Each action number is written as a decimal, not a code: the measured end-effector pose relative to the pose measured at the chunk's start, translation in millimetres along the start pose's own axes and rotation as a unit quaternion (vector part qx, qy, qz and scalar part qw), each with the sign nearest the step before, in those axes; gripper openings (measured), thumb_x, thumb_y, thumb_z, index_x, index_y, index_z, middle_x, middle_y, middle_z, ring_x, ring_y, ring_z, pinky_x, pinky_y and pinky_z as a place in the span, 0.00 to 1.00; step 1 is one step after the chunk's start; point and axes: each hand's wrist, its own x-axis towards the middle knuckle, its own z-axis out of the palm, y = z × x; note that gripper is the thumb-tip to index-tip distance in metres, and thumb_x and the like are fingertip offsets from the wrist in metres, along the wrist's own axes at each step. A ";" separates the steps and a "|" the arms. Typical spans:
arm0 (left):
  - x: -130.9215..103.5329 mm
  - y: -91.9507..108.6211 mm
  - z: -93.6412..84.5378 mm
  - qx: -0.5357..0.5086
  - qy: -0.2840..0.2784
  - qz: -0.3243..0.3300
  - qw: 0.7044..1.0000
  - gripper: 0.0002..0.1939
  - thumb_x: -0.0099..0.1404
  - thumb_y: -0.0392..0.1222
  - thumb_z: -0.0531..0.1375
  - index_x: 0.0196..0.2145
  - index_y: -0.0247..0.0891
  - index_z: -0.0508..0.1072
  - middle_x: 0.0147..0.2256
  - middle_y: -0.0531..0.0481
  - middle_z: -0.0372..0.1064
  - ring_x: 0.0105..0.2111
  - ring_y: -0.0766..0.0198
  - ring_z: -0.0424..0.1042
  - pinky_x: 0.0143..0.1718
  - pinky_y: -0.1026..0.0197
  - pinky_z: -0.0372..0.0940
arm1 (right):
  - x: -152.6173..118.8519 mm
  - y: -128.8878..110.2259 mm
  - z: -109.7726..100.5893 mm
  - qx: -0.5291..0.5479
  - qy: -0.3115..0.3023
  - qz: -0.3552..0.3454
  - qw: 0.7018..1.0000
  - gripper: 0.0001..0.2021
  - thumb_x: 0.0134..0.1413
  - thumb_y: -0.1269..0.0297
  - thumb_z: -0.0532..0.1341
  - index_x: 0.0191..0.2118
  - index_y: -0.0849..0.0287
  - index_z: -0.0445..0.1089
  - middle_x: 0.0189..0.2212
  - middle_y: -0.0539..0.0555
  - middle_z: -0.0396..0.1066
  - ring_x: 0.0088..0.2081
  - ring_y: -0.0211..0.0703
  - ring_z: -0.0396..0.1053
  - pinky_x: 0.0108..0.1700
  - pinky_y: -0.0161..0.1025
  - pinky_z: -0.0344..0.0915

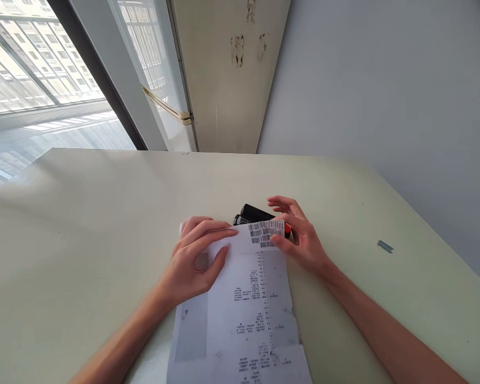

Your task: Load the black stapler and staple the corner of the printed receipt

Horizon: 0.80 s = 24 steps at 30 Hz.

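My left hand (pixel 192 261) lies flat on the printed paper sheet (pixel 244 309), fingers spread, clamping nothing. The sheet's long axis runs from me toward the wall, its near end cut off. At its far edge, black batteries (pixel 254 214) lie half hidden; my right hand (pixel 300 234) pinches that barcoded corner on the pale tabletop (pixel 84 213).

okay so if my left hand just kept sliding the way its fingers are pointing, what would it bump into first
Probably the black batteries at the top edge of the printed paper. Your left hand lies on that sheet with fingers aimed up and right, toward them and your right hand; depth is hard to judge.
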 end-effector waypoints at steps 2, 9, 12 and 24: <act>-0.7 1.9 0.8 0.027 0.018 0.021 0.999 0.19 0.69 0.33 0.61 0.55 0.50 0.74 0.50 0.49 0.76 0.50 0.54 0.70 0.55 0.45 0.67 | 1.0 -0.1 0.5 -0.012 -0.016 -0.013 1.000 0.10 0.62 0.52 0.68 0.34 0.51 0.77 0.66 0.55 0.61 0.67 0.59 0.60 0.69 0.59 0.58; 2.8 2.0 -9.7 0.096 0.166 -0.051 0.980 0.08 0.75 0.41 0.58 0.49 0.48 0.75 0.59 0.45 0.67 0.60 0.49 0.65 0.62 0.40 0.61 | 4.7 4.1 -1.2 0.048 -0.012 0.092 0.995 0.12 0.62 0.52 0.68 0.33 0.52 0.81 0.61 0.56 0.69 0.59 0.55 0.69 0.57 0.52 0.71; 6.4 -13.9 -20.8 0.023 0.242 -0.177 0.954 0.14 0.80 0.48 0.49 0.47 0.45 0.73 0.57 0.44 0.69 0.60 0.52 0.67 0.61 0.45 0.63 | 4.8 4.7 -3.6 0.089 -0.058 0.131 0.986 0.11 0.62 0.51 0.67 0.36 0.52 0.81 0.62 0.55 0.70 0.53 0.52 0.74 0.51 0.48 0.74; 2.2 -6.0 -21.0 -0.114 -0.102 -0.237 0.959 0.22 0.78 0.59 0.47 0.50 0.47 0.77 0.47 0.47 0.79 0.45 0.54 0.77 0.45 0.54 0.73 | -1.1 -6.3 16.3 0.219 -0.152 0.191 0.945 0.15 0.60 0.49 0.69 0.47 0.50 0.82 0.49 0.55 0.81 0.45 0.51 0.79 0.47 0.48 0.76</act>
